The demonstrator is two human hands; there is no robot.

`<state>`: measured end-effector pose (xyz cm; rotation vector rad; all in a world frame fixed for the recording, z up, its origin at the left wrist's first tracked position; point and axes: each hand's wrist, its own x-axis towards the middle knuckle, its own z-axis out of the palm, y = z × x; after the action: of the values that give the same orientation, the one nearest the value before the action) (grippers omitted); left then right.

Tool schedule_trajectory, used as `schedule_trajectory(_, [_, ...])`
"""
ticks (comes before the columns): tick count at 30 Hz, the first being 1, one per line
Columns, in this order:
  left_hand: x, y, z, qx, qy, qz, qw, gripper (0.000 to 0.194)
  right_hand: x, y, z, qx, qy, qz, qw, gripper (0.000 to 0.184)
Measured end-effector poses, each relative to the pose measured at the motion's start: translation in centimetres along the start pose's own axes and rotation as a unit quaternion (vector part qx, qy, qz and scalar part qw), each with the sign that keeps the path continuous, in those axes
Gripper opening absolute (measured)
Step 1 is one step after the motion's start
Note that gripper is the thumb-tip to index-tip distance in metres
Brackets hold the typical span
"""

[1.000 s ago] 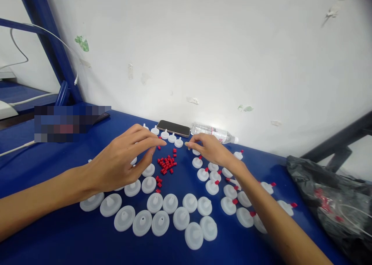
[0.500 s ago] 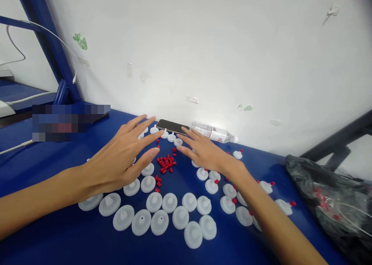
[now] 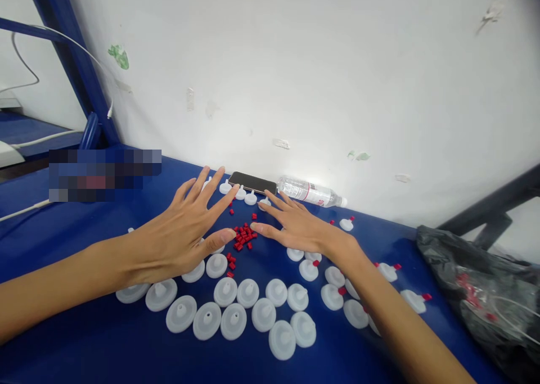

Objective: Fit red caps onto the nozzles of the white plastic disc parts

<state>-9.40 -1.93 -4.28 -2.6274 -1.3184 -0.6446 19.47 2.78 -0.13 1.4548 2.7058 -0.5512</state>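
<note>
Fingers on the left hand are spread apart, palm down, gripping nothing; its thumb tip is just left of a small pile of red caps. The right hand is likewise fanned out with nothing in its grasp, its thumb tip at the pile's upper right edge; whether it touches the caps cannot be told.

Beyond the fingertips, a row of white discs with upright stems lies in front of a smartphone, and a clear plastic bottle with a white label is on its side next to the phone. Nearer the wearer, more white stemmed discs form a loose arc, stems bare. Around the right forearm lie discs with red tips.

All of these rest on a blue tabletop. Farther right sits a dark plastic bag with red pieces inside; behind everything rises a white wall.
</note>
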Motion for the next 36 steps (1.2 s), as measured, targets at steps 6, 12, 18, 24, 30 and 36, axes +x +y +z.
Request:
schedule_trajectory(6, [0.1,0.0,-0.4,-0.005,-0.02,0.001,1.0,0.079,-0.4,-0.6,0.0,0.006,0.019,0.036,0.999,0.095])
schedule_trajectory(12, [0.3,0.2,-0.7,-0.004,-0.027,0.002,1.0,0.082,-0.3,-0.5,0.1,0.005,0.008,0.047,0.999,0.097])
schedule_trajectory(18, [0.1,-0.2,0.0,0.008,0.018,0.007,1.0,0.075,0.0,-0.1,0.5,0.005,0.013,0.038,0.999,0.095])
schedule_trajectory(24, [0.7,0.2,-0.3,0.024,0.069,-0.034,0.997,0.067,0.5,0.4,0.6,0.009,0.077,-0.022,0.997,0.089])
schedule_trajectory(30, [1.2,1.4,-1.6,-0.008,0.116,-0.033,0.993,0.068,-0.9,-1.7,-1.1,0.214,0.103,-0.107,0.965,0.072])
schedule_trajectory(36, [1.2,1.4,-1.6,-0.014,0.171,0.006,0.985,0.056,-2.2,-5.0,-2.0,0.438,-0.003,-0.17,0.883,0.069])
